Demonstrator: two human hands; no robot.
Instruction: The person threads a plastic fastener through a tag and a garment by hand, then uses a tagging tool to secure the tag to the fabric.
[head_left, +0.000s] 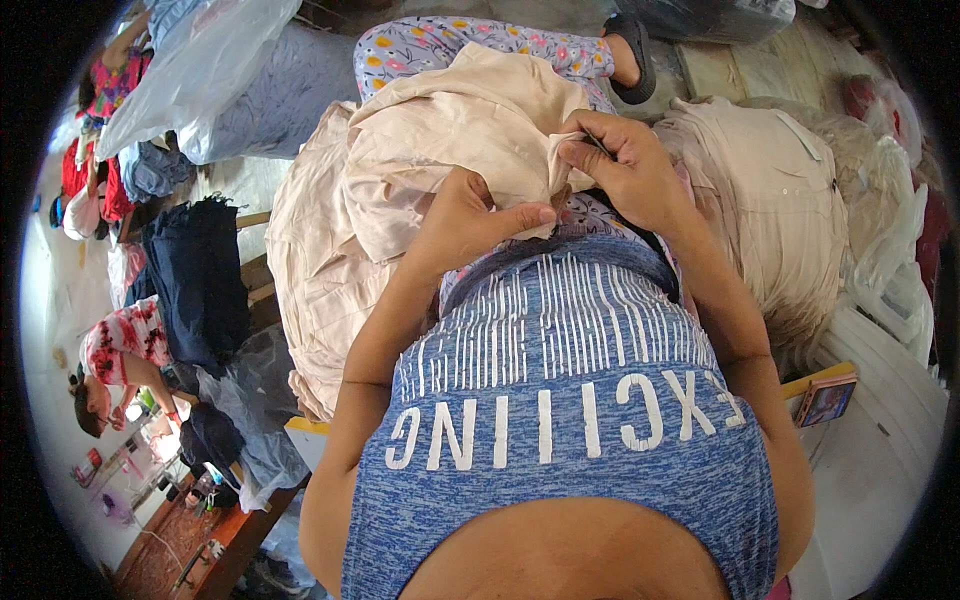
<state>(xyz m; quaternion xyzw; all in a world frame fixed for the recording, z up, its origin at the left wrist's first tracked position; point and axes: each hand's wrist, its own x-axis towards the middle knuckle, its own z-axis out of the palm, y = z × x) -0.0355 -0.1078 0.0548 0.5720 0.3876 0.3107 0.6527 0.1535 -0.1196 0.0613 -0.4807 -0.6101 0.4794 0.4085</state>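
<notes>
Between beige garment piles (765, 215), left grip (497, 217) and right grip (577, 150) both hold cream cloth (450, 130).

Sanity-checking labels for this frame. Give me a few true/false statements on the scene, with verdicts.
1. The left hand and right hand are both at the beige cloth. True.
2. The trousers are plain black. False: they have a floral pattern on a pale ground.
3. A dark navy cloth heap shows toward the picture's left. True.
4. Nobody else is in view. False: a person in a red-and-white top shows at the left.
5. The shoe near the top edge is white. False: it is dark.
</notes>
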